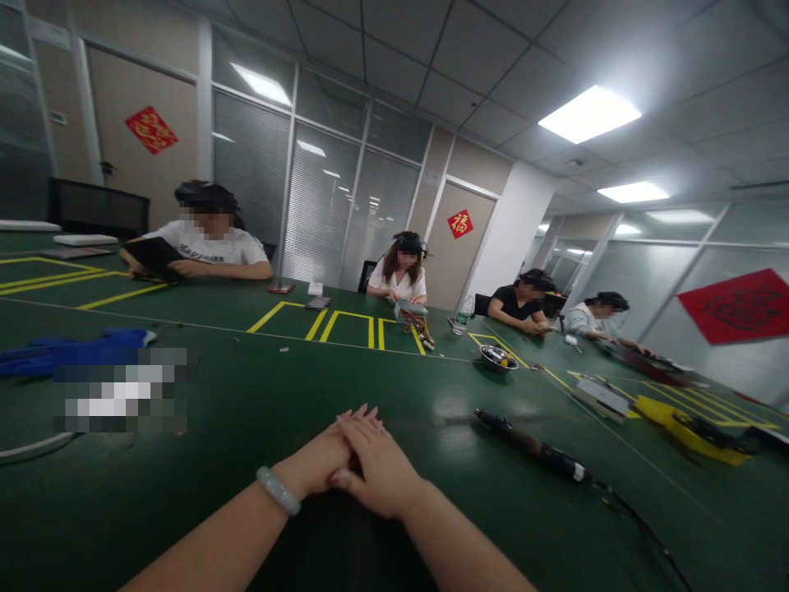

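Note:
My two hands rest together on the green table (259, 411) in front of me. My right hand (376, 464) lies flat on top of my left hand (324, 460), fingers stretched out and pointing away. Neither hand holds anything. A pale green bangle (279, 490) circles my left wrist. The nearest thing is a black electric screwdriver (533, 448) lying on the table to the right, with its cable (641, 526) trailing toward the near right corner.
Blue cloth (74, 349) lies at the left. A metal bowl (496, 358) and a water bottle (464, 315) stand farther off. Yellow tape lines (345, 321) mark the table. Several people sit along the far side. A yellow item (690, 427) lies at right.

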### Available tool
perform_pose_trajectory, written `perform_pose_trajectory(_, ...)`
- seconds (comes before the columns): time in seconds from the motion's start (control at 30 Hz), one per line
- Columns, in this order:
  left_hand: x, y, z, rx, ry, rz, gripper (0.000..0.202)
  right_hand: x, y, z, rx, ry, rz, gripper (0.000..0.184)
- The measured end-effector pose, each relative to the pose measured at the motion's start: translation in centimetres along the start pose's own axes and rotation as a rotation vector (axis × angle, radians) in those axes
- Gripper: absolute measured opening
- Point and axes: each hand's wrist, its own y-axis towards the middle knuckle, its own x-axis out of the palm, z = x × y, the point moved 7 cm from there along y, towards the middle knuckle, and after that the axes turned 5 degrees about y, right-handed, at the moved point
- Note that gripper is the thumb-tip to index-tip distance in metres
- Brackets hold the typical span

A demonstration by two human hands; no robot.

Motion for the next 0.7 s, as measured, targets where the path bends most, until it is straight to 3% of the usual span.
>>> perform_pose_trajectory(0.07, 1.1, 0.2, 0.2, 0.006, 0.039, -0.099, 0.073, 1.0, -0.1, 0.2, 0.007, 0.023, -0.030, 0.071)
perform_pose_trajectory(0.13, 1.6, 0.3, 0.2, 0.015, 0.057, -0.124, 0.072, 1.3, -0.3, 0.7, 0.031, 0.032, -0.027, 0.071)
perform_pose_trajectory(0.57, -0.3, 0.0, 1.0, -0.008, -0.008, -0.138, 0.063, 0.3, -0.5, 0.7, 0.054, 0.135, -0.052, 0.072)
perform_pose_trajectory(0.7, -0.1, 0.2, 0.4, -0.013, -0.040, -0.061, 0.060, 0.2, -0.8, 1.5, 0.047, 0.127, -0.032, 0.068)
